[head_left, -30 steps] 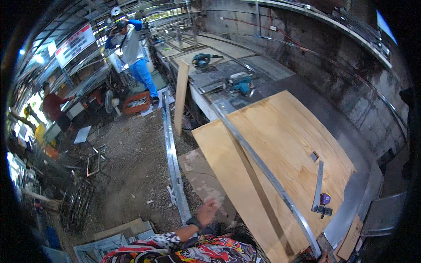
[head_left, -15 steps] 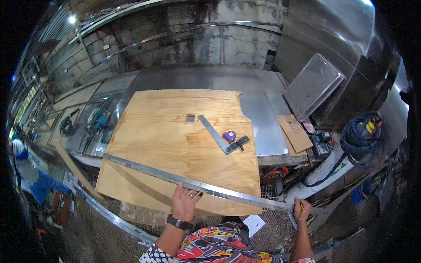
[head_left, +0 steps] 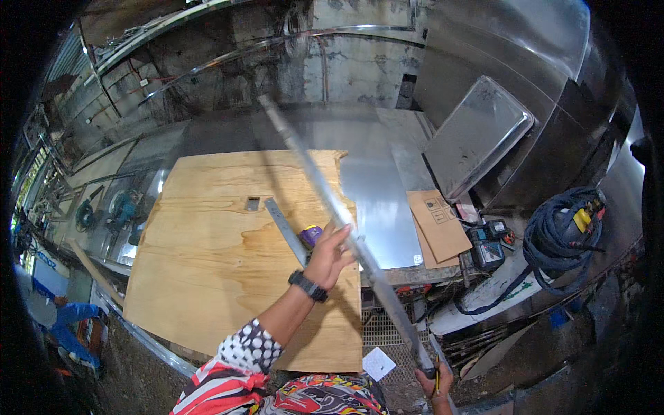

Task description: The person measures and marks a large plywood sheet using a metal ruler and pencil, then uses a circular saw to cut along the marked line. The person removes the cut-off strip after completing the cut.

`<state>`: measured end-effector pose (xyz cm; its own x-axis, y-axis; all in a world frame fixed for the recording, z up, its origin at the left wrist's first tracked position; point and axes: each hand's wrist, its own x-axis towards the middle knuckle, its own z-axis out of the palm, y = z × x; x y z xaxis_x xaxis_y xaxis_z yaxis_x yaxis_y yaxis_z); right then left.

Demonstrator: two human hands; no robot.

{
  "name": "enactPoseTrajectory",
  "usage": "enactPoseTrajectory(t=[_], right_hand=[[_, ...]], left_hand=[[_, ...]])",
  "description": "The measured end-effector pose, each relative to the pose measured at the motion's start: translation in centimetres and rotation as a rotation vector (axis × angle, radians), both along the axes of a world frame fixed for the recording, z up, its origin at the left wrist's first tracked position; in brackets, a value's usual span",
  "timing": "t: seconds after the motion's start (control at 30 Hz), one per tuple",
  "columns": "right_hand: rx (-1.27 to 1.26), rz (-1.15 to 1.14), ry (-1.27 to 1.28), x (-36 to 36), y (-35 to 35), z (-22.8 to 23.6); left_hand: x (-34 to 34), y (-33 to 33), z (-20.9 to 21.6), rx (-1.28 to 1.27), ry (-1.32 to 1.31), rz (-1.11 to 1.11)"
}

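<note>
A long grey metal bar [head_left: 325,190] runs diagonally from the upper middle down to the lower right, raised above a plywood sheet [head_left: 207,249]. My left hand [head_left: 329,254], with a black watch on the wrist, grips the bar near its middle. My right hand [head_left: 434,382] at the bottom edge holds the bar's near end together with a yellow pencil. A steel square ruler [head_left: 285,232] and a purple tape measure [head_left: 310,235] lie on the plywood just beyond my left hand.
The plywood rests on a steel-topped bench [head_left: 377,200]. Cardboard pieces [head_left: 438,225], a dark power tool [head_left: 487,245] and a coiled blue hose [head_left: 564,232] lie to the right. A metal tray [head_left: 477,135] leans against the wall. A person in blue [head_left: 69,325] crouches at far left.
The view has turned further right. The bar, lying flat across the plywood's near edge before, is now lifted and swung to point away from me, with both hands on it.
</note>
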<state>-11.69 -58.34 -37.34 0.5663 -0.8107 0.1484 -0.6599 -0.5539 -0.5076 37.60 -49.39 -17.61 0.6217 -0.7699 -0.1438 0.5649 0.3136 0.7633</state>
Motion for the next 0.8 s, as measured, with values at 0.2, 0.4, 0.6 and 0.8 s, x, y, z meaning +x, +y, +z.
enactPoseTrajectory(t=[0.2,0.4,0.6,0.8], right_hand=[[0.133,-0.311,-0.348,11.7,-3.2,5.1],[-0.027,-0.238,-0.415,22.6,-11.5,-0.2],[-0.114,-0.136,0.122,27.6,-18.8,-2.1],[-0.264,-0.033,0.093,35.7,-17.3,-0.4]], left_hand=[[-1.1,-8.2,1.7,0.096,-0.192,-0.28],[-4.3,3.4,-4.5,0.318,-0.684,-0.341],[-9.3,28.3,-9.1,0.693,-0.303,-0.129],[-21.9,48.9,-18.6,1.025,-0.315,0.255]])
